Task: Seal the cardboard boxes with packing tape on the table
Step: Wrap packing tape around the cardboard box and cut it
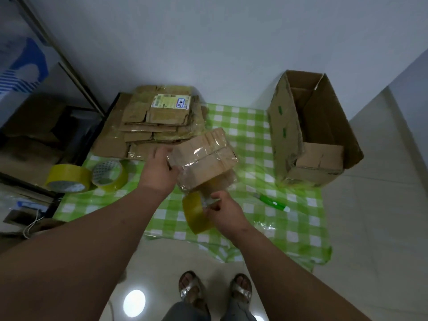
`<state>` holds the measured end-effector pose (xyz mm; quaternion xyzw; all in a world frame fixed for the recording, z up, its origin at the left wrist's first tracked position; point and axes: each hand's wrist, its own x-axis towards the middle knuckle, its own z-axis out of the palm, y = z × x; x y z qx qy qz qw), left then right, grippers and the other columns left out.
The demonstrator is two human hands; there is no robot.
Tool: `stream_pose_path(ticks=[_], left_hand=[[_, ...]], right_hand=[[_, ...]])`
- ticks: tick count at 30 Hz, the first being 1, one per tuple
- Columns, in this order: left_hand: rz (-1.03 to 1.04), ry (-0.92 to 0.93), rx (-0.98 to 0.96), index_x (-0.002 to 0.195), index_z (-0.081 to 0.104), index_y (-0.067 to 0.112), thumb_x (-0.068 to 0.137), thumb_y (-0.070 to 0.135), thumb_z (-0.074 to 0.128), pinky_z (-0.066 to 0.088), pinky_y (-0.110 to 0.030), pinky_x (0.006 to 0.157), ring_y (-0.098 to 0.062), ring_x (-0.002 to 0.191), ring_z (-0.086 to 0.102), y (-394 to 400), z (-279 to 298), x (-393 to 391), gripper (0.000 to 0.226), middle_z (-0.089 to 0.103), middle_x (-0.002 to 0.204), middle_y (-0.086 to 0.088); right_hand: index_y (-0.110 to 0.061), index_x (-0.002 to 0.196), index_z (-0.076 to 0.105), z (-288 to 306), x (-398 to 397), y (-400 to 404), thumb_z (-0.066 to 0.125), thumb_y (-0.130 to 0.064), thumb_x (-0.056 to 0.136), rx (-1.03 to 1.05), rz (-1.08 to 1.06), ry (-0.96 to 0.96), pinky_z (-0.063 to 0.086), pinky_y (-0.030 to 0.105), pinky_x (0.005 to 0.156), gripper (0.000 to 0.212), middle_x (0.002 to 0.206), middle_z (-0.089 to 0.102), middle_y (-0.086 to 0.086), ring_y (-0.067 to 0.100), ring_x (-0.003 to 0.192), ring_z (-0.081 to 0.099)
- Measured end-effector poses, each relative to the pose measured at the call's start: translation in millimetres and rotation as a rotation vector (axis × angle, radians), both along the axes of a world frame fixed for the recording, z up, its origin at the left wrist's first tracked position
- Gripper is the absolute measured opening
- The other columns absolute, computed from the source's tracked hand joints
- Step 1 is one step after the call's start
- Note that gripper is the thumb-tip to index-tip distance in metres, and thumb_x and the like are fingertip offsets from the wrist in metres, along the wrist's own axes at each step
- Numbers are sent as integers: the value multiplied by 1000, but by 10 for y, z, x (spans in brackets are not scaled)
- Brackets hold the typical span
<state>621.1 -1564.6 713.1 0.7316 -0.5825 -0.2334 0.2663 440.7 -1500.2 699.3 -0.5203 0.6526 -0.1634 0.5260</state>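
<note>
A small cardboard box (206, 156) wrapped in clear tape is held tilted above the green checked cloth (261, 218). My left hand (159, 170) grips its left side. A strip of tape runs from the box's underside down to a yellow tape roll (193, 213), which my right hand (222, 210) grips just below the box. A stack of flattened cardboard boxes (152, 121) lies behind, at the cloth's back left.
Two more yellow tape rolls (69, 179) (111, 173) lie at the cloth's left edge. A green utility knife (273, 202) lies to the right. A large open cardboard box (312, 128) stands at the back right. A shelf with cartons (34, 135) is at left. My sandalled feet (215, 289) stand on the tiled floor.
</note>
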Motion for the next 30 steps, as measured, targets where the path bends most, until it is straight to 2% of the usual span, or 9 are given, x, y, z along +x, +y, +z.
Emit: stream_pose_path(ticks=[4, 8, 11, 14, 16, 18, 22, 25, 30], left_hand=[[59, -123, 20, 137, 55, 14, 88, 16, 70, 31, -28, 108, -31, 126, 44, -105, -23, 97, 51, 36, 138, -16], [-9, -127, 26, 146, 42, 11, 91, 16, 65, 34, -33, 107, -30, 129, 42, -162, -65, 51, 59, 33, 145, -17], [-46, -64, -33, 137, 44, 7, 84, 23, 73, 42, -38, 101, -30, 128, 43, -100, -114, 38, 62, 38, 142, -15], [-185, -39, 58, 139, 40, 13, 73, 32, 84, 36, -32, 104, -18, 146, 23, -1, -177, 79, 82, 9, 163, -8], [-222, -52, 109, 146, 33, 19, 71, 28, 86, 37, -34, 105, -15, 148, 17, 43, -193, 123, 92, -9, 165, 1], [-223, -60, 121, 150, 29, 21, 74, 26, 84, 35, -33, 108, -15, 149, 14, 49, -198, 145, 94, -15, 163, 5], [-243, -68, 79, 152, 32, 13, 76, 26, 83, 22, -29, 117, -12, 149, 9, 24, -247, 167, 92, -12, 164, 2], [-234, -104, 74, 151, 33, 13, 75, 28, 84, 32, -42, 115, -28, 139, 32, 30, -262, 168, 94, 1, 162, -5], [-239, -119, 80, 152, 29, 11, 78, 26, 81, 31, -33, 114, -26, 130, 37, 49, -216, 123, 91, 5, 159, -10]], right_hand=[[-13, 133, 53, -58, 119, -57, 72, -23, 86, 50, 98, 0, 49, 38, 90, 51, 110, 64, 7, 27, 108, 60], [-20, 129, 56, -126, 232, -126, 76, -43, 80, 50, 149, 21, 49, 37, 92, 57, 116, 62, -1, 18, 107, 59], [-25, 110, 65, -199, 292, -201, 72, -53, 78, -40, 210, 153, 49, 43, 90, 44, 113, 64, 0, 21, 104, 58], [-19, 101, 63, -226, 344, -248, 62, -59, 76, 12, 248, 118, 46, 48, 93, 47, 103, 67, 2, 25, 100, 61], [-16, 100, 61, -286, 353, -233, 51, -66, 72, 37, 251, 54, 47, 52, 92, 58, 96, 68, 5, 28, 94, 63], [-17, 103, 61, -326, 318, -176, 51, -61, 82, 42, 262, 22, 47, 52, 91, 50, 98, 68, 6, 28, 95, 63], [-20, 105, 61, -328, 225, -69, 46, -56, 85, 28, 230, -30, 43, 52, 97, 43, 98, 67, 2, 26, 98, 61], [-31, 91, 57, -356, 187, -19, 42, -53, 81, 37, 204, -61, 41, 52, 100, 28, 85, 61, -12, 20, 94, 58], [-28, 91, 49, -378, 179, 41, 48, -42, 96, -28, 220, -48, 42, 48, 94, 15, 77, 51, -13, 18, 85, 51]])
